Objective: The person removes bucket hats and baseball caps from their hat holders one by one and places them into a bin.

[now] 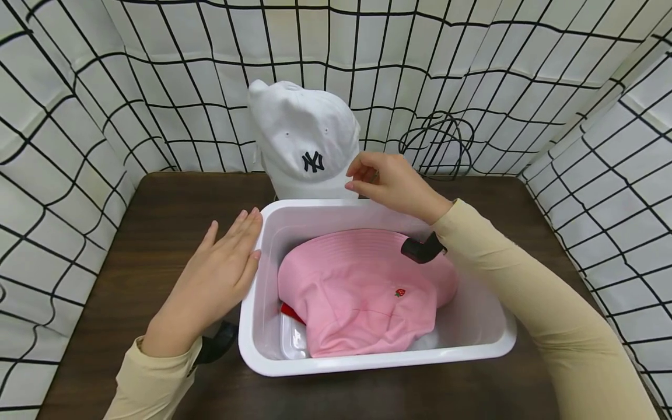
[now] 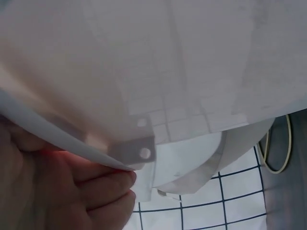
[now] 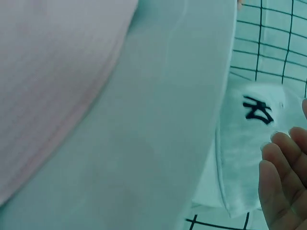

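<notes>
A pink bucket hat (image 1: 362, 291) with a small strawberry mark lies in a white plastic basin (image 1: 378, 360). My left hand (image 1: 212, 277) rests its extended fingers against the basin's left rim; in the left wrist view those fingers (image 2: 108, 191) show beneath the rim. Behind the basin stands a white baseball cap (image 1: 307, 137) with a dark NY logo. My right hand (image 1: 394, 184) is beside that cap's right edge, over the back rim, fingers loosely bent with nothing between them. In the right wrist view the fingertips (image 3: 271, 153) appear close to the cap; contact is unclear.
A dark wooden table (image 1: 173, 233) bears everything. White-lined black wire mesh (image 1: 184, 81) walls it at the back and sides. A coil of black cable (image 1: 443, 137) leans at the back right. Under the hat sit something red (image 1: 291, 313) and a clear plastic piece (image 1: 293, 338).
</notes>
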Tool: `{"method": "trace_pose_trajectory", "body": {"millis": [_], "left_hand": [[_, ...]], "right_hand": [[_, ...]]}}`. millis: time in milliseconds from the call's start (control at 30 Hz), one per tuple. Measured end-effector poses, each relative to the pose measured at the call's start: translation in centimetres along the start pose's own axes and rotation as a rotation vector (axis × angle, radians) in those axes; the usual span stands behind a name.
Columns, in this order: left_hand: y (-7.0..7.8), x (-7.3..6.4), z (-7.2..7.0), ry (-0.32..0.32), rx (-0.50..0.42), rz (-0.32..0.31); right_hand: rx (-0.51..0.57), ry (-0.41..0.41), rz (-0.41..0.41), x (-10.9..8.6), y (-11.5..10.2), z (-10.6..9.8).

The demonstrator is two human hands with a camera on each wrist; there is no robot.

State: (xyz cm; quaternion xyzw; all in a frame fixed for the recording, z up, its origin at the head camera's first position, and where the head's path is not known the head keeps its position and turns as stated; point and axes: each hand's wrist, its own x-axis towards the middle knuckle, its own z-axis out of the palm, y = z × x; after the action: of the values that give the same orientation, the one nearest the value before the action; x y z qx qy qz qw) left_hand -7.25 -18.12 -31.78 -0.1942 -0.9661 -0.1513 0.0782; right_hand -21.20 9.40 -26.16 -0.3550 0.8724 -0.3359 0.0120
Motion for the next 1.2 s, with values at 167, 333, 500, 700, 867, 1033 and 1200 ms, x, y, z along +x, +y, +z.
{"method": "trace_pose_trajectory", "body": {"millis": [167, 333, 500, 700, 867, 1033, 1200], "left_hand": [[0.3, 0.1, -0.3, -0.021, 0.011, -0.023], [0.5, 0.2, -0.2, -0.009, 0.007, -0.026], [0.5, 0.2, 0.2, 0.021, 0.006, -0.016], [0.2, 0.1, 0.4, 0.042, 0.001, -0.005], [0.2, 0.0, 0.5, 0.052, -0.01, 0.0], [0.2, 0.0, 0.4, 0.056, -0.015, 0.002], [0.1, 0.0, 0.5, 0.06, -0.014, 0.002]], "right_hand": [[-0.018, 0.077, 0.049, 1.5, 0.3, -1.0], [-0.008, 0.138, 0.084, 3.1, 0.8, -1.7], [-0.023, 0.185, 0.107, 4.7, 0.7, -2.2], [-0.052, 0.229, 0.095, 6.3, 0.3, -2.3], [-0.073, 0.246, 0.095, 7.1, 0.1, -2.4], [-0.07, 0.253, 0.091, 7.6, 0.0, -2.3], [-0.044, 0.252, 0.091, 8.1, 0.1, -2.1]]}}
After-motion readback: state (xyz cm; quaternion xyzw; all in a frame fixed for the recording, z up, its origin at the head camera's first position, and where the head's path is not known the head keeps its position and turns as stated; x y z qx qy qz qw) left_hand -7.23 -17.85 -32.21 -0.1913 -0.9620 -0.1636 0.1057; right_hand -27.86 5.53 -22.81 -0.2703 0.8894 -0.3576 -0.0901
